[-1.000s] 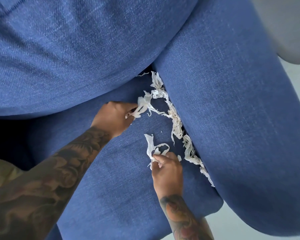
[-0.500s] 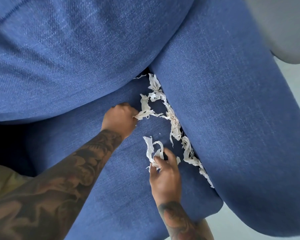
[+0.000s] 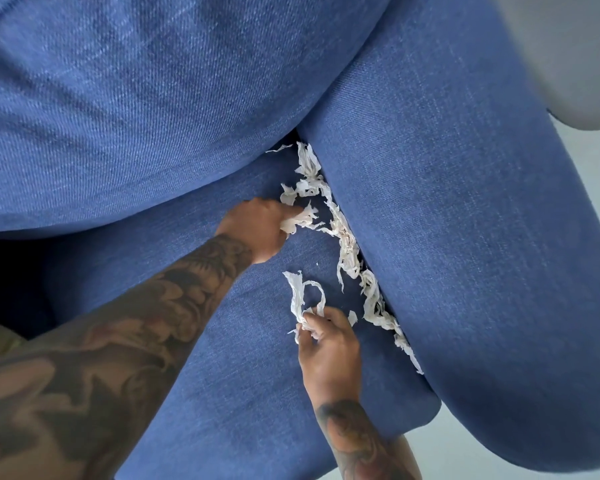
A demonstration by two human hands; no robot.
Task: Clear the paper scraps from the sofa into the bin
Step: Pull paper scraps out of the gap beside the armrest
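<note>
Since the earlier frames, left hand (image 3: 257, 225) has closed further on its wad and sits slightly nearer the back cushion; right hand (image 3: 328, 348) has drawn its strip a little toward the seat's front edge.

Left hand: fingers curled round a crumpled wad (image 3: 300, 218) of white paper, knuckles just beside the back cushion (image 3: 146, 109), which overhangs the seat (image 3: 236, 358) and leaves little room beyond the hand. Bare blue seat fabric lies open on the wrist side of this hand and between the two forearms.

Right hand: thumb and fingertips pinch the near end of a looped strip (image 3: 303, 294), which lies on the seat beyond the hand. One small fragment (image 3: 352, 317) rests just right of its fingertips.

Scraps (image 3: 347, 244): thin, torn, wrinkled white ribbons, tangled into a chain. They run along the crease where seat meets armrest (image 3: 465, 254), from the corner beyond the left hand down past the right hand, ending near the seat's front corner. The armrest rises directly right of the chain, closing that side.

Pale floor (image 3: 440, 441) shows beyond the seat's front edge, right of the right forearm.
</note>
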